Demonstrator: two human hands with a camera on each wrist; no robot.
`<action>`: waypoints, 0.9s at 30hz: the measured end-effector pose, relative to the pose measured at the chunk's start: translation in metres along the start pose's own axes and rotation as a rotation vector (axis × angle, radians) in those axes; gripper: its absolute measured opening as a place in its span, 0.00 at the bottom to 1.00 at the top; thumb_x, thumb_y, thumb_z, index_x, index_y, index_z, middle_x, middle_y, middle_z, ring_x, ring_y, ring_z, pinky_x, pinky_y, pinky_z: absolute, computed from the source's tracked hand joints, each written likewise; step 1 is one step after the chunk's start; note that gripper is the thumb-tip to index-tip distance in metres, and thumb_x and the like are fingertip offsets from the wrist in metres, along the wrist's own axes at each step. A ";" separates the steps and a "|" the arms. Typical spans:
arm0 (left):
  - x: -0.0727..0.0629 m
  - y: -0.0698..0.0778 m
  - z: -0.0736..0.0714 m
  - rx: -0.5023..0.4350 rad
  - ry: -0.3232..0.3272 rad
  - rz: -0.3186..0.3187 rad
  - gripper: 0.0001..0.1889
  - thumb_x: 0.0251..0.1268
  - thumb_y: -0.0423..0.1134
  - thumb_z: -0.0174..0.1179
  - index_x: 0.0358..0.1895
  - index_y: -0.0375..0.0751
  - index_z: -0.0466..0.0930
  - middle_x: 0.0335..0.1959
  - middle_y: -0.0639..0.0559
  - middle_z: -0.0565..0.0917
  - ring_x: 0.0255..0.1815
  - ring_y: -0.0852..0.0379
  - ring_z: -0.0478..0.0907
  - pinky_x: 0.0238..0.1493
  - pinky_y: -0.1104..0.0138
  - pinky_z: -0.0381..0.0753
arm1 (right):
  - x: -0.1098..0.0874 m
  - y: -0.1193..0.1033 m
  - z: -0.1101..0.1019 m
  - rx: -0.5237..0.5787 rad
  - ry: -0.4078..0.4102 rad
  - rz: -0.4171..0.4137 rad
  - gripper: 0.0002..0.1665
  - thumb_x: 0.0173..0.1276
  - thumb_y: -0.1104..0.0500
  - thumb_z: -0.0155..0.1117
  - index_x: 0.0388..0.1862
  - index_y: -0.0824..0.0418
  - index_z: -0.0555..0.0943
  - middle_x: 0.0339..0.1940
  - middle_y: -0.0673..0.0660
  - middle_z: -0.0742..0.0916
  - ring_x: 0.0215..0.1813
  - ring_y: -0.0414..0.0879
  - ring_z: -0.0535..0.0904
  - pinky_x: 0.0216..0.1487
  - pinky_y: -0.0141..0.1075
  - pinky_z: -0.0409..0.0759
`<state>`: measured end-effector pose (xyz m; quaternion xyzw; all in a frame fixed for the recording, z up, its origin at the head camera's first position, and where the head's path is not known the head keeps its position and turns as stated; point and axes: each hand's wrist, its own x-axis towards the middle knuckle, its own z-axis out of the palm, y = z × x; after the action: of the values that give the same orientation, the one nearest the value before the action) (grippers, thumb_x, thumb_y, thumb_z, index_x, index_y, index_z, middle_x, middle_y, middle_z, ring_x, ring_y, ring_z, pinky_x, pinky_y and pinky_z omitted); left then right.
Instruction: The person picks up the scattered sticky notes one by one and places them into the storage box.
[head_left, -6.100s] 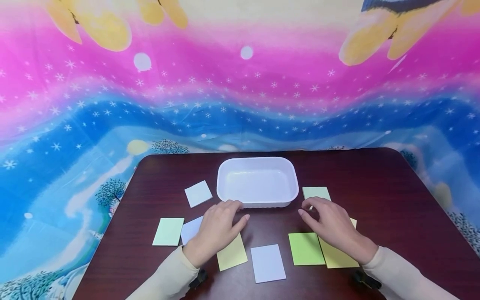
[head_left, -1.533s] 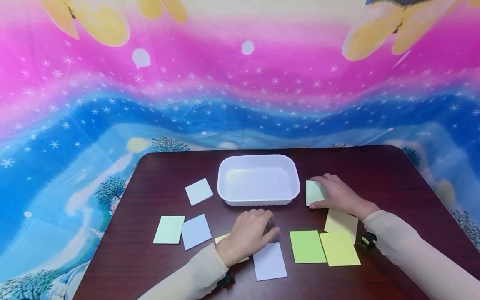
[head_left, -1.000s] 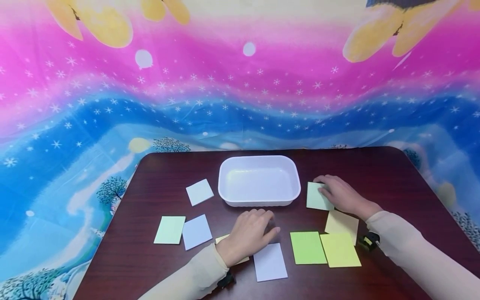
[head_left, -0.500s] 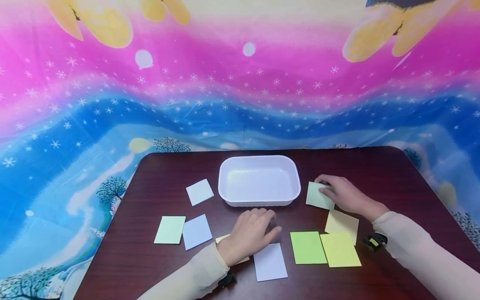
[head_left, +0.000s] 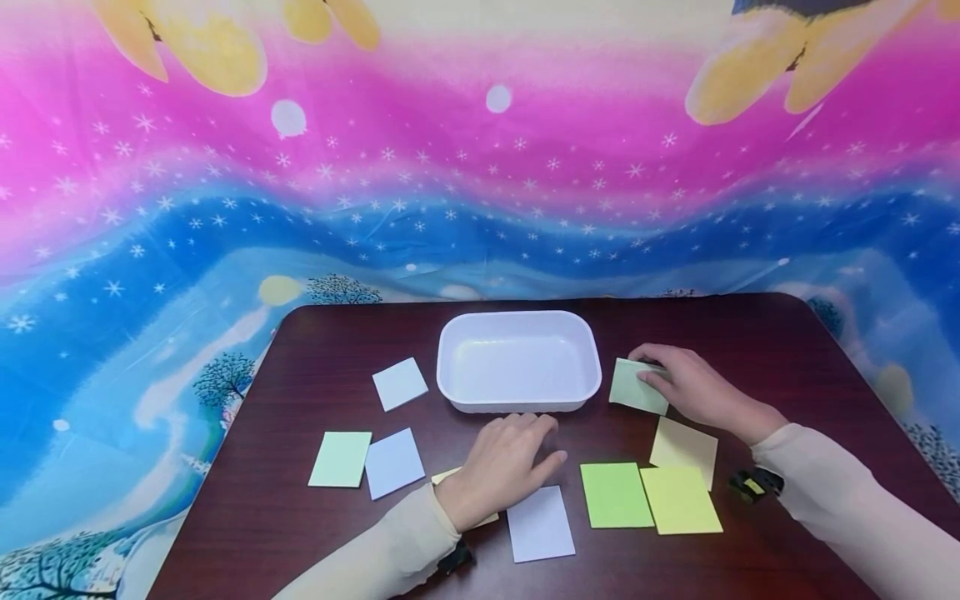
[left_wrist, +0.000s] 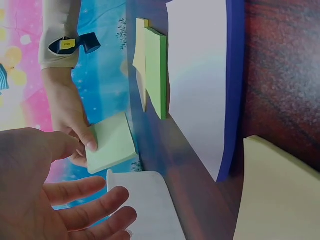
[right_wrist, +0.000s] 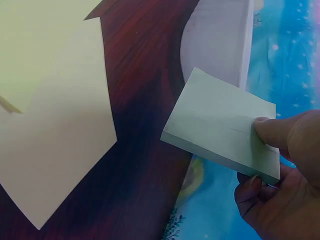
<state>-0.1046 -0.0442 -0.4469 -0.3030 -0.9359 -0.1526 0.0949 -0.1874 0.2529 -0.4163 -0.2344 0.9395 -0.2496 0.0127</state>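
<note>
My right hand (head_left: 697,387) pinches a pale green sticky note pad (head_left: 636,387) by its right side. In the right wrist view, the thumb lies on top of this thick pad (right_wrist: 220,120) and fingers are beneath it; it is tilted and off the table. My left hand (head_left: 498,467) holds nothing, its fingers loosely bent. Below it, a lavender pad (head_left: 542,529) and a light yellow pad (head_left: 447,476) lie on the table, the yellow one mostly hidden by the hand. A white plastic basin (head_left: 517,407) stands just beyond, with nothing in it.
At right lie a bright green pad (head_left: 615,496), a yellow pad (head_left: 681,500) and a cream pad (head_left: 684,448) partly under the yellow one. At left are a whitish pad (head_left: 400,384), a mint pad (head_left: 340,459) and a light blue pad (head_left: 394,464). A patterned cloth (head_left: 480,183) hangs behind.
My right hand has reached to the pale green pad, taken hold of its side and raised it slightly off the table. Earlier, my left hand shifted right, over the light yellow pad.
</note>
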 end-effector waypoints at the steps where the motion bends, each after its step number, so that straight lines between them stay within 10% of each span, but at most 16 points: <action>1: 0.000 0.000 0.000 0.000 0.000 -0.001 0.17 0.71 0.55 0.59 0.52 0.49 0.82 0.36 0.59 0.86 0.34 0.59 0.81 0.32 0.70 0.74 | 0.000 -0.001 -0.001 -0.001 0.003 -0.003 0.14 0.72 0.66 0.63 0.55 0.62 0.82 0.50 0.60 0.88 0.48 0.50 0.83 0.47 0.47 0.81; 27: 0.002 0.000 -0.016 -0.022 0.037 0.001 0.17 0.71 0.53 0.60 0.55 0.48 0.82 0.48 0.56 0.89 0.48 0.58 0.86 0.45 0.64 0.84 | -0.002 -0.029 -0.021 -0.040 0.076 -0.071 0.13 0.69 0.67 0.67 0.52 0.61 0.83 0.47 0.55 0.89 0.47 0.47 0.83 0.49 0.49 0.82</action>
<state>-0.1050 -0.0483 -0.4317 -0.3017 -0.9320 -0.1687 0.1090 -0.1761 0.2416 -0.3848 -0.2580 0.9352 -0.2399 -0.0363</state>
